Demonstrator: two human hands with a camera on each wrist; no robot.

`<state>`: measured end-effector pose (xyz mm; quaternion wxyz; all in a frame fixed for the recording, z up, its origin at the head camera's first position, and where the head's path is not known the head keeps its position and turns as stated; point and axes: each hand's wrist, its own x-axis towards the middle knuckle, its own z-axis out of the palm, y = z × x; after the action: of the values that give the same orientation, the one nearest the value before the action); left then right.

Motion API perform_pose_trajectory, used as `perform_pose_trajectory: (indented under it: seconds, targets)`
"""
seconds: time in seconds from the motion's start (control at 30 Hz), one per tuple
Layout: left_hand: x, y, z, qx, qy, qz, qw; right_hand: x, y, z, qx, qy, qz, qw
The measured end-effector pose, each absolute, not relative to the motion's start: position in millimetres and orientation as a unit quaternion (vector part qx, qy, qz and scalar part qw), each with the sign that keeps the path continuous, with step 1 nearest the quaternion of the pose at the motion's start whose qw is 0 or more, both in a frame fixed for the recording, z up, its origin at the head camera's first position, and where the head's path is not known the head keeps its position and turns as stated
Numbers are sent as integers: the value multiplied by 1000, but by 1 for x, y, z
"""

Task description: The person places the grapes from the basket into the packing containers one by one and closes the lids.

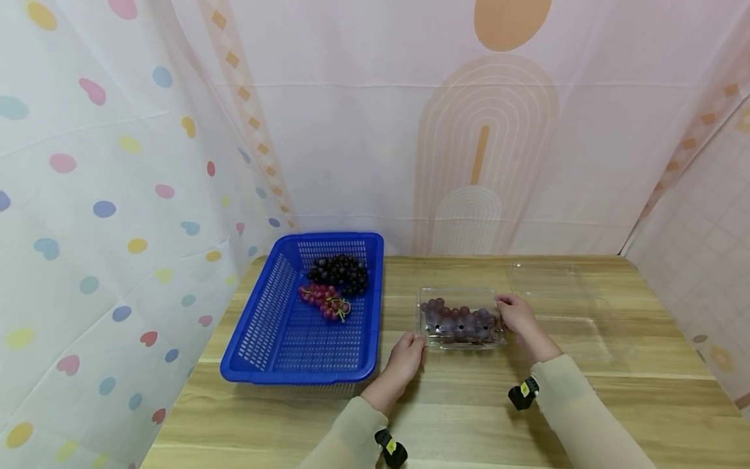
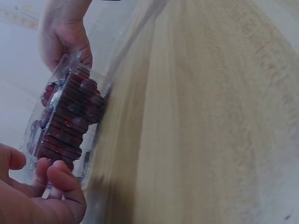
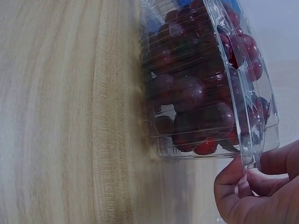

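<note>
A clear plastic clamshell box (image 1: 461,337) with dark red grapes (image 1: 457,320) inside sits on the wooden table, its lid down over the fruit. My right hand (image 1: 515,314) pinches the rim at the box's right end; the right wrist view shows thumb and curled fingers (image 3: 230,186) on either side of that rim. At the near left corner is my left hand (image 1: 405,357). In the left wrist view its thumb and bent fingers (image 2: 63,179) stand around the rim at that end.
Left of the box stands a blue plastic basket (image 1: 377,312) holding a bunch of black grapes (image 1: 340,270) and a bunch of red grapes (image 1: 322,297). An open, clear plastic container (image 1: 577,326) lies on the right of the table (image 1: 463,410). Patterned curtains (image 1: 351,130) hang behind and at the sides.
</note>
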<state>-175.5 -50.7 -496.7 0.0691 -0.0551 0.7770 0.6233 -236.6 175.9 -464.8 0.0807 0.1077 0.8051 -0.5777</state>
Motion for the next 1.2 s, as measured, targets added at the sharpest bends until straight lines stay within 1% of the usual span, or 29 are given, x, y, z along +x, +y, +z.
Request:
perform_pose_trajectory:
  seconds: [0.13,0.37,0.47,0.57,0.7,0.8,0.9,1.03,1.13,1.2]
  targets:
    - [-176,-52,-494,-50,767,632,93,-236,176,-465,109,803,-580,79]
    - [-177,-52,-492,-37,775,625,89,-237,177,-464,107,800,-584,85]
    - [-177,-52,-491,-40,773,625,98,-238,177,-463,107,798,-586,89]
    - [-174,-53,-488,-44,774,619,125,-238,178,-461,107,796,-588,95]
    - [-167,-55,-477,-47,782,592,190,-238,177,-457,95,805,-577,103]
    - [-159,-57,-466,-31,798,553,238,-241,179,-457,79,814,-566,105]
    - [-154,-60,-454,13,816,513,268,-240,180,-452,65,826,-550,109]
    - [-156,-68,-434,112,825,468,296,-235,181,-441,50,856,-500,118]
    - [-161,-74,-415,178,827,444,295,-233,183,-435,31,887,-449,104]
    - [-163,-78,-403,203,829,437,282,-233,183,-432,12,903,-421,87]
